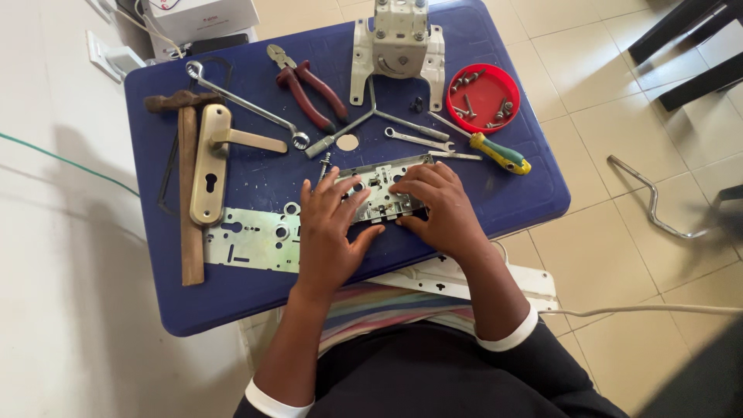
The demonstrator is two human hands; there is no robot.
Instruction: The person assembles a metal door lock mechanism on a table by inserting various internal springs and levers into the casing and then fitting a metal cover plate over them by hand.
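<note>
While both hands curl, fingers (334,192) press lock body (381,188).

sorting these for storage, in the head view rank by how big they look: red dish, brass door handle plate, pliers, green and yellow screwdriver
1. brass door handle plate, longest and widest
2. pliers and red dish: look much alike overall, so unranked
3. green and yellow screwdriver, slimmest

All lie on the blue table, so nearness matters little.

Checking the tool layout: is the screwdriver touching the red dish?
Apart. The head view shows blue table between the screwdriver and the red dish; only its thin shaft tip nears the rim.
</note>
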